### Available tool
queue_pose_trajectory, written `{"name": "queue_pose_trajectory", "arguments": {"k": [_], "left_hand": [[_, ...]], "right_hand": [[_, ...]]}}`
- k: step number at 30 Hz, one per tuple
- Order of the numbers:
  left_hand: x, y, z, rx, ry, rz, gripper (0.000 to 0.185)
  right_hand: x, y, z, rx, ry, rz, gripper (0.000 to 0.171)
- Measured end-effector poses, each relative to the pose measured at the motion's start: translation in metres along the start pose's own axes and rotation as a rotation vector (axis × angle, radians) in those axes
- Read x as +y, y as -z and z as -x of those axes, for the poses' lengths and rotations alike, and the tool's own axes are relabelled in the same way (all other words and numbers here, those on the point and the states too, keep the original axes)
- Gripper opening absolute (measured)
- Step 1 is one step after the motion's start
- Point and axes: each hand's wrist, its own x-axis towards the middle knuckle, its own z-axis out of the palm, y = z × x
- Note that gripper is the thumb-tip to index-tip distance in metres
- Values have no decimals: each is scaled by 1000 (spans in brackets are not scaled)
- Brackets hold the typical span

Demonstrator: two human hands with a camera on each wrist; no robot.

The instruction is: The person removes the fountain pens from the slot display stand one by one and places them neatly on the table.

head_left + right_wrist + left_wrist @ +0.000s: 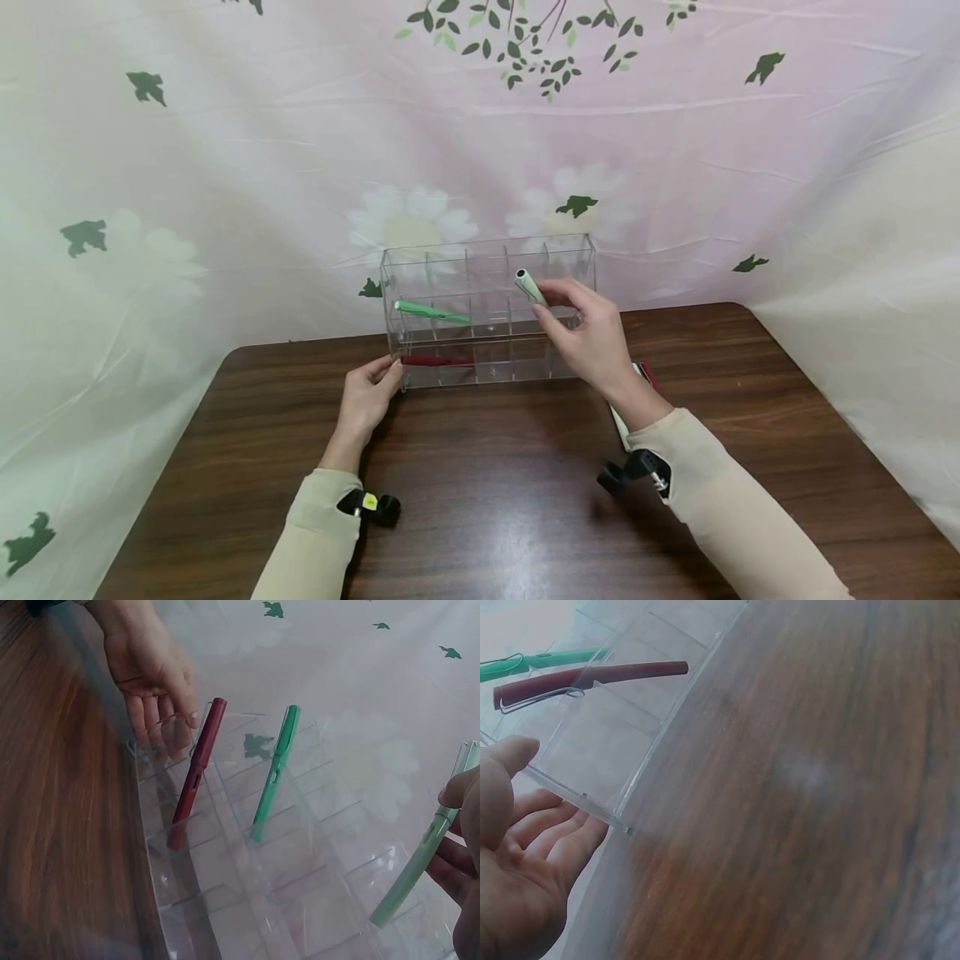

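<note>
A clear plastic compartment rack (495, 372) stands at the back of the table. My left hand (366, 402) grips its lower left side, thumb in front and the other fingers behind, as the left wrist view shows. Across the lower tier lies a dark red pen (437, 361), its clip end beside my left thumb. One tier up rests a bright green pen (432, 312), also lying across the dividers. Between thumb and fingers, my right hand (592, 337) pinches a pale green pen (529, 287), held tilted in front of the rack's upper right part.
A whitish object (621, 429) and a dark red one (651, 377) lie on the table right of the rack, partly hidden by my right forearm. Brown wood tabletop (487, 500) stretches in front. A patterned cloth (300, 208) hangs close behind the rack.
</note>
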Motion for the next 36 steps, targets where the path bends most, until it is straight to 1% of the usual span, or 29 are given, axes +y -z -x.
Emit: {"name": "queue_pose_trajectory", "arguments": {"k": [6,10,17,21,26,30,32,36], "left_hand": [[0,-2,0,4,-1,-10,51],[0,-2,0,4,1,-19,51],[0,-2,-2,-4,29,-14,54],[0,-3,-2,1,24,-10,54],[0,-6,-2,33,-5,-25,51],[0,-8,-1,78,-28,-51,48],[0,-8,0,95,-34,-49,47],[1,-9,0,107,-37,-39,46]], "right_hand": [[5,10,8,-1,-29,15,30],[8,15,12,-4,-67,14,29],[13,25,20,-11,-115,27,28],[17,32,26,-2,-129,31,28],[20,38,32,-5,-124,33,28],[24,40,35,-9,-125,41,28],[25,42,37,-3,-139,49,27],[27,45,43,13,-175,73,26]]}}
